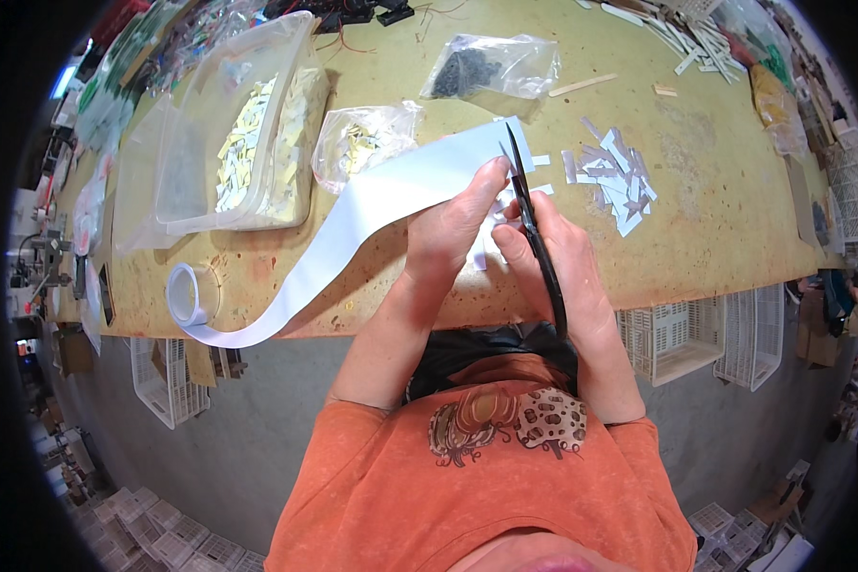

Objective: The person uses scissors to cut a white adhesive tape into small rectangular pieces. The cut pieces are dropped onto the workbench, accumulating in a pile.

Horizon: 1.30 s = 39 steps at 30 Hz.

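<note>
A long white strip unwinds from a small roll near the table's front left edge. My left hand is closed on the strip close to its free end, thumb on top. In my right hand is a pair of black-handled scissors. Their blades stand slightly apart at the strip's end. Small white cut pieces lie on the table under and beside my hands, partly hidden by them. Right of the scissors is a loose pile of white and greyish strips.
At left stands a clear plastic bin of pale yellow pieces, beside a plastic bag of similar pieces. A bag of black parts and a wooden stick lie farther back. White crates stand below the table's front edge.
</note>
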Available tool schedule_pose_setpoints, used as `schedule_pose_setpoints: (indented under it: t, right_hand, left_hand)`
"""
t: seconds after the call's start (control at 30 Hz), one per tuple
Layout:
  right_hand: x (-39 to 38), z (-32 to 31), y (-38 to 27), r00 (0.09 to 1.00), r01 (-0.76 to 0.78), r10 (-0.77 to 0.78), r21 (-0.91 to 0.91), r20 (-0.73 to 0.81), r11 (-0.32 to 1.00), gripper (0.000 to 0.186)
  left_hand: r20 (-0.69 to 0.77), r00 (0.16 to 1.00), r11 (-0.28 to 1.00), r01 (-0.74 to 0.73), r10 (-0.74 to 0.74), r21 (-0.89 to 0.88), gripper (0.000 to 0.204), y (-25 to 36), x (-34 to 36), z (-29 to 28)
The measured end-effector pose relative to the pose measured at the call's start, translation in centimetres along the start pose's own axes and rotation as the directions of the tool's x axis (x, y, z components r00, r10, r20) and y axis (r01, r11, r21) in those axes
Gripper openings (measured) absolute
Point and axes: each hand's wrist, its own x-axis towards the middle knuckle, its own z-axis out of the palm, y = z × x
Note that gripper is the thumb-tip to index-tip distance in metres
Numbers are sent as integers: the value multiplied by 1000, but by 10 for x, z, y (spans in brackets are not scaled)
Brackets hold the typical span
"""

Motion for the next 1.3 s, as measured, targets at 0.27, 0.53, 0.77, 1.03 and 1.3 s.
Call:
schedule_pose_setpoints:
  t: [0.27, 0.53, 0.77, 1.03, 1.3]
  right_hand:
    - [1, 1, 4, 1000, 17, -17, -41, -8, 999, 62]
    - [1, 5, 7, 998, 39, -42, -76, -48, 996, 62]
    - [1, 5, 7, 997, 30, -37, -102, -67, 994, 57]
    - [0, 5, 9, 994, -11, 8, -28, -111, 1000, 48]
    - [3, 5, 13, 989, -100, 115, 156, -88, 983, 42]
  left_hand:
    - [19, 1000, 998, 20, -22, 63, 10, -2, 4, -4]
    - [-6, 999, 998, 46, -46, 35, 11, -6, 3, -7]
    - [-40, 999, 998, -16, 19, 57, 6, 2, 1, 2]
    - [-191, 981, 995, 20, -39, -98, 9, 18, -1, 13]
    - [-214, 976, 996, -52, 37, -67, 13, 17, -1, 12]
